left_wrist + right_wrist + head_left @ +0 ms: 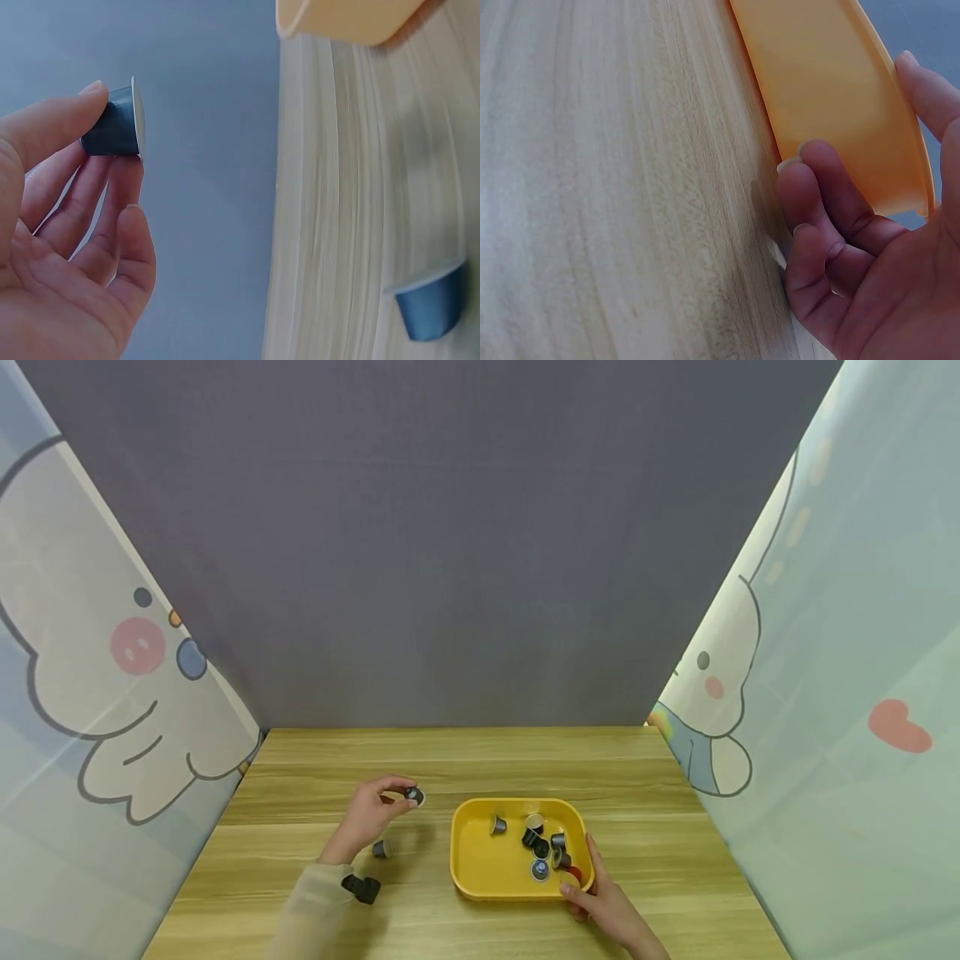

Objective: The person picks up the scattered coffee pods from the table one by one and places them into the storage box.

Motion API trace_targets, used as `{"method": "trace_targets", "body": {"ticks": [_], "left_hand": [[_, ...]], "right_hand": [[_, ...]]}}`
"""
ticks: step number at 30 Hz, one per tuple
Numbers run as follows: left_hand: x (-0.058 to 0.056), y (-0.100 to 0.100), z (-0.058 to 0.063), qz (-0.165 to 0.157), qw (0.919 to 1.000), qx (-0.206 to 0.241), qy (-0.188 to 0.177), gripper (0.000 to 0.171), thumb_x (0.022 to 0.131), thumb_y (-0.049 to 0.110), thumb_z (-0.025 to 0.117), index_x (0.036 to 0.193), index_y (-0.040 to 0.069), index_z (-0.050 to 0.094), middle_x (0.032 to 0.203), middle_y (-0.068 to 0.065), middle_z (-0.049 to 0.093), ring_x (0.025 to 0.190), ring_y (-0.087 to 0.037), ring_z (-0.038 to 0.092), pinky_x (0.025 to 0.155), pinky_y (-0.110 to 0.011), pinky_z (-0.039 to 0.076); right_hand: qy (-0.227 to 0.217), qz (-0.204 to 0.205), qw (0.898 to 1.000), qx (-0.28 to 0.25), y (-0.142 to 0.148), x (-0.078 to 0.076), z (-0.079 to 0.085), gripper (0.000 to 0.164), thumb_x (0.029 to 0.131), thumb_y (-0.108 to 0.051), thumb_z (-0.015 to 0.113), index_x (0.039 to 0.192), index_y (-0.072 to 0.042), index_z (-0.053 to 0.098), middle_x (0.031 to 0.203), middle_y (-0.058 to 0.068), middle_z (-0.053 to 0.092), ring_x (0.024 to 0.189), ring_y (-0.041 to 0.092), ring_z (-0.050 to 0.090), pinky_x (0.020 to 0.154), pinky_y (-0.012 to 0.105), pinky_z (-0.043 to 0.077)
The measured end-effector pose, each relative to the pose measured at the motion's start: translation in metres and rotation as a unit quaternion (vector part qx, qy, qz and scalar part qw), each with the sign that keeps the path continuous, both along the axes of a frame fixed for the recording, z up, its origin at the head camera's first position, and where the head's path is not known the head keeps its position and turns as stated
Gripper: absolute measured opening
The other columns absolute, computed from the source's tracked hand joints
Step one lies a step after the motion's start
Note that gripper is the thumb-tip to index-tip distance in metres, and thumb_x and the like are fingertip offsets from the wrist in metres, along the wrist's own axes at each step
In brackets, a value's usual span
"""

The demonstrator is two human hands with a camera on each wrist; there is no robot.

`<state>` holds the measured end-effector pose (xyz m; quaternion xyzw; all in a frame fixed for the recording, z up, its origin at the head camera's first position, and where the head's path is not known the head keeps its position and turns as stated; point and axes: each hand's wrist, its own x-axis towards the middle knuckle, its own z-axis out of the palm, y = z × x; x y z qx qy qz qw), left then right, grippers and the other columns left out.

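Note:
Raised over the table, my left hand pinches a dark coffee capsule between thumb and fingertips. Its pale lid faces right in the left wrist view. Below that hand, another dark coffee capsule lies on its side on the wood. My right hand grips the near right corner of a yellow tray, thumb over the rim and other fingers curled against the outer wall. Several capsules lie in the tray, mostly in its right half, including a blue-grey capsule and a red one near my thumb.
The wooden table ends at a grey panel at the back. Printed curtains hang at the left and the right. A black wrist strap device sits on my left sleeve.

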<state>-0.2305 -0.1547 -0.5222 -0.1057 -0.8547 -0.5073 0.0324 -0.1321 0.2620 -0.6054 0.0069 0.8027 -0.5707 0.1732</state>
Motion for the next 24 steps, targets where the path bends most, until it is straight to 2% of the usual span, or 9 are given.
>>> {"method": "trace_targets", "body": {"ticks": [14,19,24], "left_hand": [[0.005,0.03,-0.013,-0.052,0.9986,0.012,-0.001,0.023,0.085,0.016,0.081,0.107,0.02,0.075,0.104,0.006,0.07,0.095,-0.016,0.063,0.077,-0.032,0.05],[0.005,0.045,-0.017,-0.088,0.9961,0.014,-0.003,0.022,0.086,0.018,0.08,0.107,0.019,0.075,0.105,0.006,0.07,0.097,-0.016,0.063,0.077,-0.031,0.05],[0.007,0.061,-0.014,-0.125,0.992,0.008,-0.015,0.02,0.089,0.021,0.078,0.109,0.02,0.074,0.107,0.008,0.069,0.098,-0.015,0.062,0.078,-0.032,0.048]], "right_hand": [[-0.003,-0.002,1.0,-0.006,0.0,0.0,0.001,0.101,0.099,-0.031,0.065,0.158,-0.016,-0.016,0.073,0.009,0.062,0.067,0.02,0.057,0.059,0.028,0.049],[0.003,0.001,1.0,-0.005,0.0,0.0,0.001,0.101,0.099,-0.031,0.065,0.158,-0.016,-0.015,0.074,0.009,0.062,0.067,0.02,0.057,0.059,0.028,0.049],[0.005,0.003,1.0,-0.006,0.0,0.0,0.001,0.101,0.099,-0.03,0.064,0.158,-0.015,-0.016,0.074,0.009,0.062,0.067,0.02,0.057,0.059,0.028,0.05]]}}
